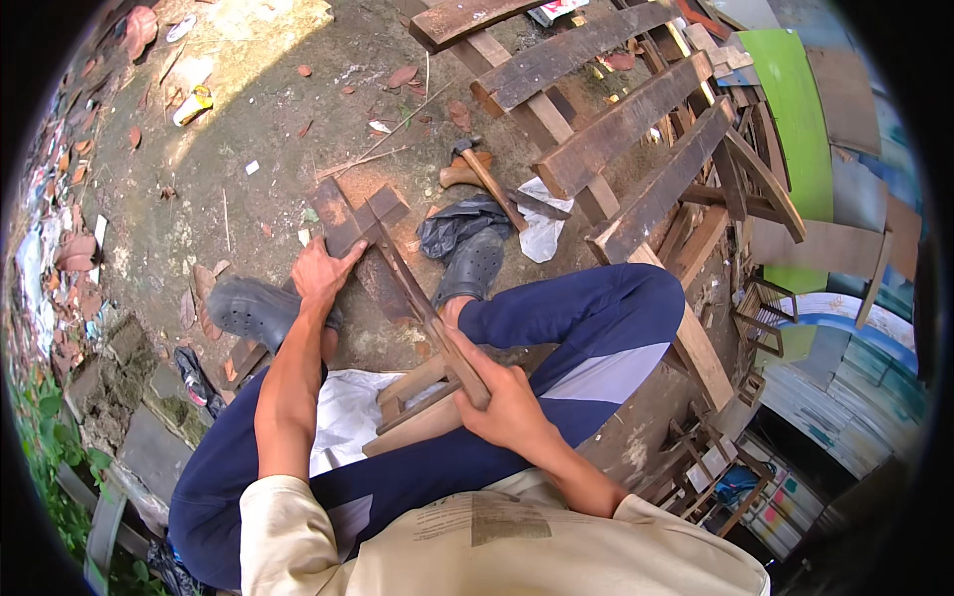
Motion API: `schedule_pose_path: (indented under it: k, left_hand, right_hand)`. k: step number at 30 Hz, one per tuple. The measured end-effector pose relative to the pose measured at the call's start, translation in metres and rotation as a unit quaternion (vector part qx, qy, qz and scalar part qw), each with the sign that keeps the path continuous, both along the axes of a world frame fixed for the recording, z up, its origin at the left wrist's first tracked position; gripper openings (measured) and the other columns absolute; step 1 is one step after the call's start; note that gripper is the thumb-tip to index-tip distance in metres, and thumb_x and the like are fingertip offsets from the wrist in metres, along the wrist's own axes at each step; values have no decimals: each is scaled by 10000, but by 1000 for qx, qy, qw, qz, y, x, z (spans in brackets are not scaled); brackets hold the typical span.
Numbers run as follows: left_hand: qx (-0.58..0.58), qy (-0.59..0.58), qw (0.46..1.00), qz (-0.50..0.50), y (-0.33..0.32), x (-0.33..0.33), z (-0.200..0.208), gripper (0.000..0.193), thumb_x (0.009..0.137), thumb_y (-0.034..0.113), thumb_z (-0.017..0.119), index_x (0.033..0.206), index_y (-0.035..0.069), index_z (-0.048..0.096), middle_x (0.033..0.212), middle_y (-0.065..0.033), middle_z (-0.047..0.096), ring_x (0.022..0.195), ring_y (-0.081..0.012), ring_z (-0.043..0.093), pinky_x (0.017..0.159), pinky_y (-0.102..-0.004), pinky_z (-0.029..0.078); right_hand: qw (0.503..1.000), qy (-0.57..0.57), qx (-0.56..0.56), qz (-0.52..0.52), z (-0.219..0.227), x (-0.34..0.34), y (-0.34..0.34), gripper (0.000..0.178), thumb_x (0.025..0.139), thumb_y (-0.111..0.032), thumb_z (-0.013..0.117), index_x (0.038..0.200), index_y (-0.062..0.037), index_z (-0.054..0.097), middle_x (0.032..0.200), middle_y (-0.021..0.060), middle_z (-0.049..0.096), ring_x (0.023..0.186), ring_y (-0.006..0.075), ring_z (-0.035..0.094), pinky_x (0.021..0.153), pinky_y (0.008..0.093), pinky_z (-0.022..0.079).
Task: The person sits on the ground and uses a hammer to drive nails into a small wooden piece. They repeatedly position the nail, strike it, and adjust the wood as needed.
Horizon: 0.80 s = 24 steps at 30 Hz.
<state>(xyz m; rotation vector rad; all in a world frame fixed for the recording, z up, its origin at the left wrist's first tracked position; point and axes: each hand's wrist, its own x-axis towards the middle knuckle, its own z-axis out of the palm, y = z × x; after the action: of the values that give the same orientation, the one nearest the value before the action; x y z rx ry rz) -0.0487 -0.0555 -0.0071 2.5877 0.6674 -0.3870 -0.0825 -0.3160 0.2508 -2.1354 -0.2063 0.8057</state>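
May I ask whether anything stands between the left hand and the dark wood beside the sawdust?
Nothing visible does: the left hand touches the dark wood directly; the right hand grips a long wooden piece.

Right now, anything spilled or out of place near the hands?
Yes: sawdust spilled beside the board under the left hand, and a crumpled black bag by the right shoe. Both look like loose mess near the work.

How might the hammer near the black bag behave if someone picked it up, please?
The hammer should feel stiff, given its straight wooden handle. It would probably be head-heavy, since its dark head looks metal.
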Motion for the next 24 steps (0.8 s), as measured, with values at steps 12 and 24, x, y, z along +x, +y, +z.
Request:
schedule_pose_path:
  k: [12,24]
  left_hand:
    - [-11,21,1000,0,3,10,-1,939,747,808,669,1153,-39,679,1060,-263,730,992,-424,710,868,-506,557]
    - [-28,53,998,-5,6,15,9,954,746,816,661,1167,-40,685,1061,-264,731,993,-423,713,883,-505,558]
  right_hand:
    - [999,-18,23,-20,-17,13,5,792,818,-113,675,1560,-176,404,1007,325,690,943,460,689,839,526,554]
    - [999,11,22,-29,-36,14,6,783,827,-106,670,1558,-188,403,1263,295,647,1116,478,635,945,481,542]
